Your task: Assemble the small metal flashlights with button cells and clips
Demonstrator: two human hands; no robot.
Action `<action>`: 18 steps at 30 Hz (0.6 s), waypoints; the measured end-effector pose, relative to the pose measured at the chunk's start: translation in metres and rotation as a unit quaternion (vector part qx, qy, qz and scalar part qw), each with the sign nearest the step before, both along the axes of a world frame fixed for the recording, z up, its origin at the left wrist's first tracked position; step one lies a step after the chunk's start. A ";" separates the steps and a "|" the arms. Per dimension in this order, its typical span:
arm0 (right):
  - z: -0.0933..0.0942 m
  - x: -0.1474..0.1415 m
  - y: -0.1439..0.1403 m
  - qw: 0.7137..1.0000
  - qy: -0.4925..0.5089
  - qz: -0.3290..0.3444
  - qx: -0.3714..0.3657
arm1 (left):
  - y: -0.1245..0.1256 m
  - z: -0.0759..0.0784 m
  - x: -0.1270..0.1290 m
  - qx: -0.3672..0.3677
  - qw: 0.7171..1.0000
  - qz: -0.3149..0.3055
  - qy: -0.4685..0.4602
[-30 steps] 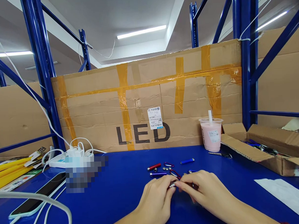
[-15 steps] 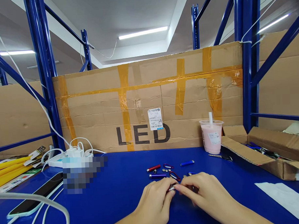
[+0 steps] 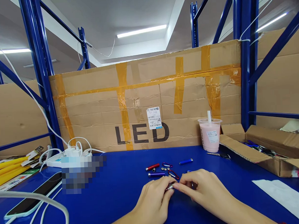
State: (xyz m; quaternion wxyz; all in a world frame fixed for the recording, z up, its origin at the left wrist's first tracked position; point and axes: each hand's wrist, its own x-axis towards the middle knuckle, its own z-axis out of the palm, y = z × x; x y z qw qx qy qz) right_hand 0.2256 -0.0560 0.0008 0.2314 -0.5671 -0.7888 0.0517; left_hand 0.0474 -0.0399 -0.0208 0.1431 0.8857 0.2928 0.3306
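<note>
A small silvery piece [image 3: 169, 186] is pinched between thumb and fingers of the left hand [image 3: 154, 199], just above the bench [image 3: 113, 195]. Its end is met by fingertips of the right hand [image 3: 206, 187]; whether it is gripped there cannot be told. It is judged light, stiff and slippery, best held by its sides. Beyond, a red carabiner [image 3: 173, 174], a violet tube [image 3: 156, 174] and a red tube [image 3: 152, 167] are seen.
</note>
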 end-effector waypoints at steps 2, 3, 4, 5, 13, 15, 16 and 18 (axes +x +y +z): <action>0.000 0.000 0.000 1.000 -0.001 -0.003 -0.004 | 0.000 -0.001 0.000 0.001 1.000 -0.002 -0.001; 0.000 -0.001 0.000 1.000 -0.002 -0.004 -0.005 | 0.000 -0.001 0.000 0.000 1.000 -0.003 -0.001; 0.001 -0.001 0.000 1.000 -0.002 -0.006 -0.006 | 0.000 -0.001 0.000 0.000 1.000 -0.004 -0.002; 0.001 -0.001 0.000 1.000 -0.003 -0.006 -0.006 | -0.001 0.000 0.000 -0.001 1.000 -0.005 -0.002; 0.002 0.000 0.000 0.999 0.029 0.022 -0.010 | -0.002 0.003 0.001 0.013 1.000 -0.001 0.020; 0.001 0.001 0.001 0.999 0.033 0.035 -0.011 | -0.001 0.002 0.000 0.016 1.000 0.000 0.022; 0.000 0.002 0.001 0.999 0.034 0.039 -0.013 | -0.001 0.002 0.000 0.016 1.000 0.000 0.022; 0.000 0.002 0.001 0.999 0.035 0.038 -0.015 | -0.002 0.002 0.000 0.014 1.000 -0.001 0.020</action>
